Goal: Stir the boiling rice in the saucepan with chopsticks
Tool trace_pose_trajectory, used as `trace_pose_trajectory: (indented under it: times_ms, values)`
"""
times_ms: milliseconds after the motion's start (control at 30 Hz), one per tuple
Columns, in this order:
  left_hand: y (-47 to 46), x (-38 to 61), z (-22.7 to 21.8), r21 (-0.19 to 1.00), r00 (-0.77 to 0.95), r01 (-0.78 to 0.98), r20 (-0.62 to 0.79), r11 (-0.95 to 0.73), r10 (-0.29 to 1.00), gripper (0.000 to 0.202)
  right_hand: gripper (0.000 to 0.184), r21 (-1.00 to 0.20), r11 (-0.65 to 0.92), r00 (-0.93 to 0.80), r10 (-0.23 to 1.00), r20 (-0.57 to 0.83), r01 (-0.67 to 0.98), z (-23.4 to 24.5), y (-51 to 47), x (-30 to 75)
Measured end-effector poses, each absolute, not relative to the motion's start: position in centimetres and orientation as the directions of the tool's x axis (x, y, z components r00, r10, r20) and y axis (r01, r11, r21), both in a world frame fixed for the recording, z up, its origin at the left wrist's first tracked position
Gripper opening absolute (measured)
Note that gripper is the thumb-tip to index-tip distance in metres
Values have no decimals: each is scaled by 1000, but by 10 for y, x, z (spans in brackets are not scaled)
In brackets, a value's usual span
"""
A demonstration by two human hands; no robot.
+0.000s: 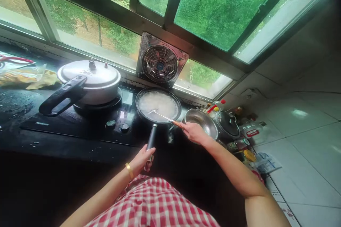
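My left hand [145,158] is wrapped round the black handle of a frying pan [137,110] on the stove. Whitish, foamy liquid [160,101] fills the pan. My right hand [195,133] grips the wooden handle of a spatula [166,117], whose metal shaft reaches over the pan's near rim. The spatula's head dips into the liquid near the middle, so its exact shape is partly hidden.
A pressure cooker [92,78] sits on the left burner, its long handle pointing toward me. Right of the pan are a metal strainer bowl [201,122], a lidded pot [228,125] and several bottles and jars. An exhaust fan [160,63] is mounted behind the pan, below the windows.
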State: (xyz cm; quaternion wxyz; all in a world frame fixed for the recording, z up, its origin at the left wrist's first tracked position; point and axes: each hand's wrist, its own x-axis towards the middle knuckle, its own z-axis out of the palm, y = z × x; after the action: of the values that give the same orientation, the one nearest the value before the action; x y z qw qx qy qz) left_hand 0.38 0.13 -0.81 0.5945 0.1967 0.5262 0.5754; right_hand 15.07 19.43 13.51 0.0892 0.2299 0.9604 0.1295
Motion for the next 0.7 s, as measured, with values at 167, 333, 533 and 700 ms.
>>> trace_pose_trajectory:
  times_ms: [167,333,533,700]
  values:
    - [1,4,-9,839,-219,-476,-402,262,889,49,46,324,832,-854,507,-114,451,146,195,169]
    - [1,4,-6,838,-221,-477,-408,267,886,48,46,313,807,-835,545,-69,501,157,200,193]
    - [0,4,-2,834,-221,-476,-420,278,880,47,45,251,744,-780,619,90,619,152,220,206]
    - [0,4,-1,840,-225,-472,-409,269,884,45,41,131,718,-729,676,107,684,138,241,187]
